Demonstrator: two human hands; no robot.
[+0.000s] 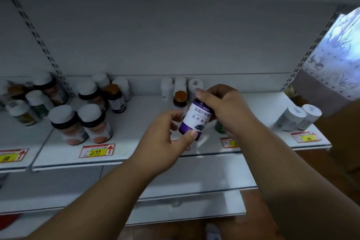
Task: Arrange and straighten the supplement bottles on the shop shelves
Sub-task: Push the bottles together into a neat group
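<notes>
Left hand point(165, 140) and right hand point(220, 107) grip purple bottle point(195, 120) above the shelf point(136, 148) front edge.

Both my hands hold one purple-labelled bottle point(195, 120) above the white shelf point(259, 103): left hand point(165, 138) pinching its base, right hand point(222, 107) gripping its top. White-capped bottles point(80, 122) cluster left; two pale bottles point(298, 118) stand far right. Yellow price tag point(96, 151) on the shelf edge.

Head view, angled down, near shelf point(136, 103)
</notes>
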